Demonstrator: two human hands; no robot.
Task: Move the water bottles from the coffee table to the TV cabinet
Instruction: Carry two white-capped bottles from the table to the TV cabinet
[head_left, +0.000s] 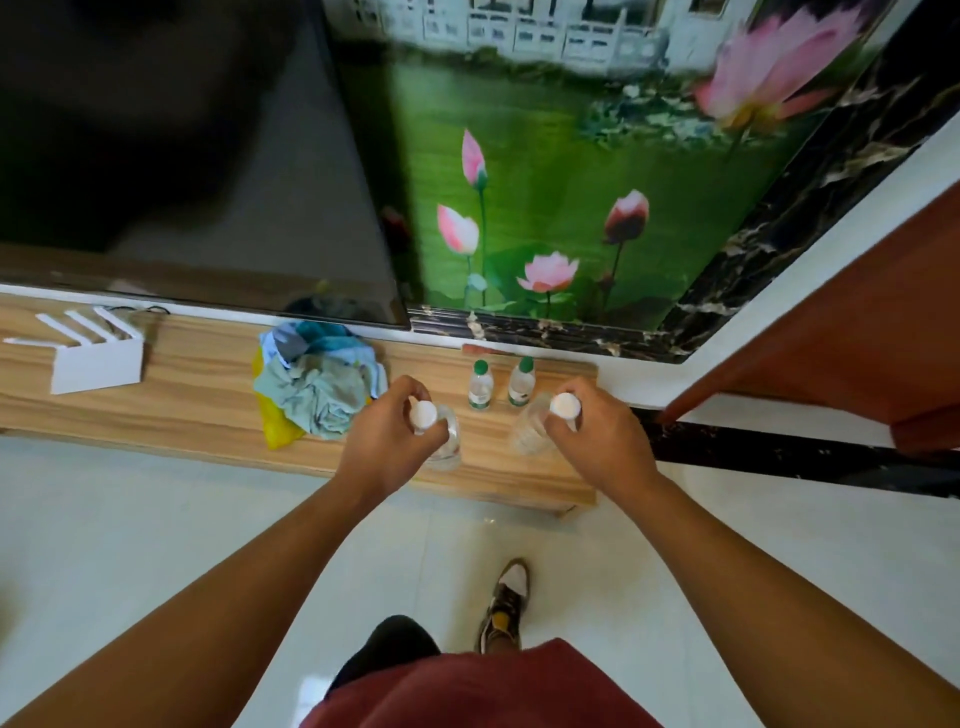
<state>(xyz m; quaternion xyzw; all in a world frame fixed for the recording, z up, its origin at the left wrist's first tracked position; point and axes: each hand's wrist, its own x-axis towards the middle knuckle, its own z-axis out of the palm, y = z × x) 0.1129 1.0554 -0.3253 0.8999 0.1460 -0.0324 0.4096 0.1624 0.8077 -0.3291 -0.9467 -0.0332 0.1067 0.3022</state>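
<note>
I stand in front of the wooden TV cabinet (197, 415). My left hand (387, 441) grips a clear white-capped water bottle (447, 441) by its neck, over the cabinet top. My right hand (597, 441) holds a second clear white-capped bottle (530, 431) the same way, a little to the right. Whether either bottle's base touches the wood I cannot tell. Behind them, between my hands, two small green-capped water bottles (480, 387) (521, 384) stand upright on the cabinet near the wall.
A heap of crumpled cloths (317, 379) over something yellow lies left of my left hand. A white router (96, 353) sits further left. The dark TV screen (182, 156) rises behind. A brown door (841, 322) stands open at the right. The cabinet's right end is by my right hand.
</note>
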